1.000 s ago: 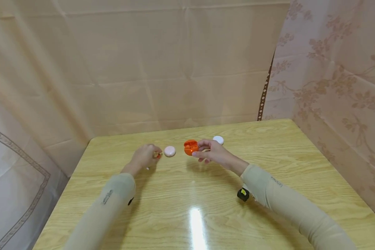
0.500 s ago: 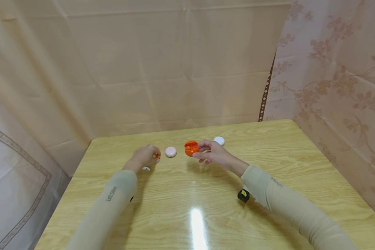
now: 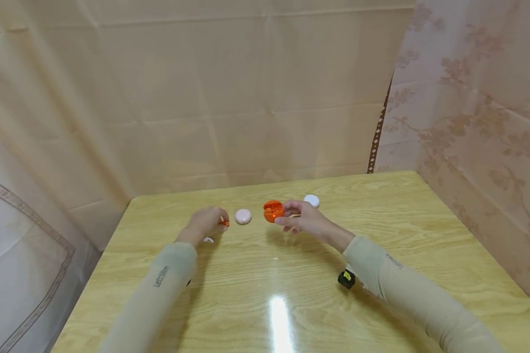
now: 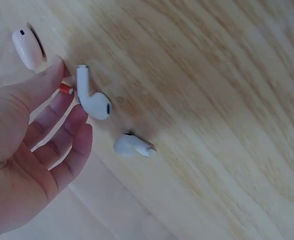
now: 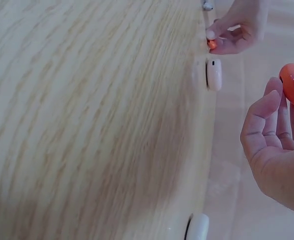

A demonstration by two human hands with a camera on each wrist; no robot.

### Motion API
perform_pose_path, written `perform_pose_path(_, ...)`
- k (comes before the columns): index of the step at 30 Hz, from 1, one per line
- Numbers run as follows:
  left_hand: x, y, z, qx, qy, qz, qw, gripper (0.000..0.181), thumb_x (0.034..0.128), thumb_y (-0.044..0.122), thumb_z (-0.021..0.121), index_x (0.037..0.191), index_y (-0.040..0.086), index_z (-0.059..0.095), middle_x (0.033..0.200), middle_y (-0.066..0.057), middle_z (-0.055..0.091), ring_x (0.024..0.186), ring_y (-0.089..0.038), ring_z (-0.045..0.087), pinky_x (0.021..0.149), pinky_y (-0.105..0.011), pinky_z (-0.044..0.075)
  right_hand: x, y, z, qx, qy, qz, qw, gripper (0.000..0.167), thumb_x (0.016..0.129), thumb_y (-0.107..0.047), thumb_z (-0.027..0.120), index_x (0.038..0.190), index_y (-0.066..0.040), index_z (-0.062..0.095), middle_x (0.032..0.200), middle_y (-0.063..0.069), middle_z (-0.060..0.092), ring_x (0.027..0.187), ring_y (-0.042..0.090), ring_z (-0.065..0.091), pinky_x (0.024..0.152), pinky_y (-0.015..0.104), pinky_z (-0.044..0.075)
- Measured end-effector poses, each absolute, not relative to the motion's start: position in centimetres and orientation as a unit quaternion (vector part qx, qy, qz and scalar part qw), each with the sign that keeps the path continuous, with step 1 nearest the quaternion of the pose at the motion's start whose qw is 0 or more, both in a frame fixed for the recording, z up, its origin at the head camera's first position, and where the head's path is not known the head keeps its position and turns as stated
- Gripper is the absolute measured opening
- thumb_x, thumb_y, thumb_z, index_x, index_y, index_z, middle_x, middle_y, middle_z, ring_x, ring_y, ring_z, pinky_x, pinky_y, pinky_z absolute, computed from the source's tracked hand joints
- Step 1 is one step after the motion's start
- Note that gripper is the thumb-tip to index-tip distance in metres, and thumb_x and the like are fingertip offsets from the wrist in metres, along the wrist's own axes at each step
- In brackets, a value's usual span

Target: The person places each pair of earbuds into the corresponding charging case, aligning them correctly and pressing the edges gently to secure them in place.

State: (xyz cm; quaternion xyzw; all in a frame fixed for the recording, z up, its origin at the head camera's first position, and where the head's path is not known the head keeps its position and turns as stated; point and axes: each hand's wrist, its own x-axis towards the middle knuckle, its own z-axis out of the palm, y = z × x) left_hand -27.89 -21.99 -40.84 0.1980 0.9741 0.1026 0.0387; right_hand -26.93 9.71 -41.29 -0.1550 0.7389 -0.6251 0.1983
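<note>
My left hand (image 3: 204,223) pinches a small orange earbud (image 4: 65,88) between thumb and fingertip, low over the table. Most of the earbud is hidden by the fingers. Two white earbuds, one (image 4: 93,102) close by the fingertips and another (image 4: 132,145) farther off, lie on the wood. My right hand (image 3: 311,220) grips a round orange earbud case (image 3: 272,214), its lid raised, above the tabletop. Between the hands sits a closed pale pink case (image 3: 243,216). Behind the right hand lies a round white case (image 3: 311,200).
A black object with a yellow mark (image 3: 346,279) shows beside the right sleeve, at the wrist. The wooden table (image 3: 234,294) meets a beige curtain (image 3: 247,98) at its far edge. Flowered cloth (image 3: 477,122) hangs along the right side.
The head view has shifted slightly. My left hand has moved a little, uncovering more of the white earbuds beside it. My right hand keeps the orange case nearly still, lid up.
</note>
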Motion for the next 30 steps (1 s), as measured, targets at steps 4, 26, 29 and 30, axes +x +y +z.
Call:
perform_pose_path(4, -28.21, -21.51, -40.70, 0.207, 0.973, 0.096, 0.046, 0.014, 0.0849, 0.007, 0.081, 0.097, 0.010, 0.076, 0.088, -0.004, 0.072, 0.085, -0.024, 0.067, 0.080, -0.045, 0.053, -26.79, 9.73, -41.54, -0.148, 0.739, -0.625, 0.204, 0.040, 0.092, -0.020, 0.078, 0.123, -0.003, 0.060, 0.107, 0.011, 0.067, 0.090, 0.035, 0.069, 0.068, 0.033, 0.055)
perform_pose_path(26, -28.47, -21.53, -40.75, 0.189, 0.971, 0.129, 0.069, 0.011, 0.0870, 0.011, 0.081, 0.092, 0.012, 0.072, 0.083, 0.000, 0.067, 0.080, -0.019, 0.062, 0.077, -0.042, 0.052, -26.56, 9.96, -41.84, -0.135, 0.736, -0.633, 0.200, 0.041, 0.091, -0.022, 0.079, 0.123, -0.004, 0.062, 0.108, 0.011, 0.068, 0.089, 0.034, 0.070, 0.070, 0.036, 0.056)
perform_pose_path(29, -28.38, -21.56, -40.67, 0.183, 0.970, 0.141, 0.077, 0.011, 0.0882, 0.011, 0.080, 0.095, 0.011, 0.072, 0.085, -0.001, 0.066, 0.079, -0.020, 0.061, 0.077, -0.043, 0.051, -26.59, 10.00, -41.96, -0.129, 0.732, -0.638, 0.201, 0.039, 0.091, -0.021, 0.079, 0.122, -0.004, 0.062, 0.109, 0.011, 0.069, 0.091, 0.036, 0.070, 0.070, 0.036, 0.056)
perform_pose_path(30, -28.37, -21.54, -40.66, 0.183, 0.969, 0.143, 0.078, 0.011, 0.0883, 0.011, 0.080, 0.095, 0.011, 0.071, 0.084, -0.001, 0.066, 0.079, -0.019, 0.061, 0.077, -0.043, 0.050, -26.59, 10.04, -42.00, -0.127, 0.731, -0.640, 0.201, 0.038, 0.092, -0.021, 0.079, 0.122, -0.004, 0.062, 0.108, 0.011, 0.068, 0.091, 0.037, 0.069, 0.070, 0.036, 0.056)
